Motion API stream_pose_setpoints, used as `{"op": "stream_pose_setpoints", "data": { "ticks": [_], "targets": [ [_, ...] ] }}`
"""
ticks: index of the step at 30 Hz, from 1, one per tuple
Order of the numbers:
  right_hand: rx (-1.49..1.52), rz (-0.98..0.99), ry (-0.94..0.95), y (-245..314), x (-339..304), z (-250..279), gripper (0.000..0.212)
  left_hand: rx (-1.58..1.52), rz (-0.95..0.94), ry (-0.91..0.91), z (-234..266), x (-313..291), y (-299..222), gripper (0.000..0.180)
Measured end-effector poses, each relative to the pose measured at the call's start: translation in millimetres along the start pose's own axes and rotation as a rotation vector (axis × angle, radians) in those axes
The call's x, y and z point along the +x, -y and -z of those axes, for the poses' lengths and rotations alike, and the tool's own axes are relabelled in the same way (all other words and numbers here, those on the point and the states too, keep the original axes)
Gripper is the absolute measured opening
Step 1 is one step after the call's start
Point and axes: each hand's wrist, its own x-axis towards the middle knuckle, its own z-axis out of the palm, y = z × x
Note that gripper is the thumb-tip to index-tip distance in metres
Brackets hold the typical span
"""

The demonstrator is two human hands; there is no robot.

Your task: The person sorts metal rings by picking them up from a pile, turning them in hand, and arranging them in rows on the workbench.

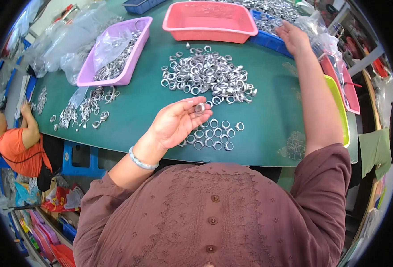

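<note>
My left hand [178, 118], palm up, holds a silver metal ring [199, 108] at the fingers, above the green table. Beyond it lies a heap of similar silver rings [205, 73]. Just under that hand, several more rings [217, 132] are spread out in a flat group near the table edge. My right hand [293, 39] is stretched out to the far right, at the blue tray [270, 40] of small metal pieces. Its fingers look apart; nothing held shows in them.
A pink basket [209, 35] stands at the back, beside a purple basket [129, 73] with metal pieces and plastic bags. Loose pieces [83, 109] lie on the left. A yellow-green tray [341, 113] rests at the right edge. A person in orange [20, 147] works at far left.
</note>
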Motion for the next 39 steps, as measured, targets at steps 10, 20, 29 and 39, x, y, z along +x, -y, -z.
{"op": "stream_pose_setpoints", "data": {
  "ticks": [10, 20, 29, 39],
  "targets": [
    [-0.471, 0.124, 0.665, -50.2, -155.1, -25.4, 0.02, 0.027, -0.087, -0.053, 0.6, -17.0, -1.5, 0.038],
    [-0.39, 0.303, 0.75, -80.1, -260.8, -30.3, 0.016, 0.329, -0.304, -0.027, -10.2, -13.1, 17.1, 0.045],
    [-0.385, 0.251, 0.631, -91.2, -266.1, -30.0, 0.013, 0.374, -0.342, -0.007, -13.6, -15.8, 23.4, 0.044],
    [-0.057, -0.2, 0.638, -85.0, -265.9, -27.4, 0.013, 0.577, -0.236, -0.14, -10.6, -18.0, 19.7, 0.012]
  ]
}}
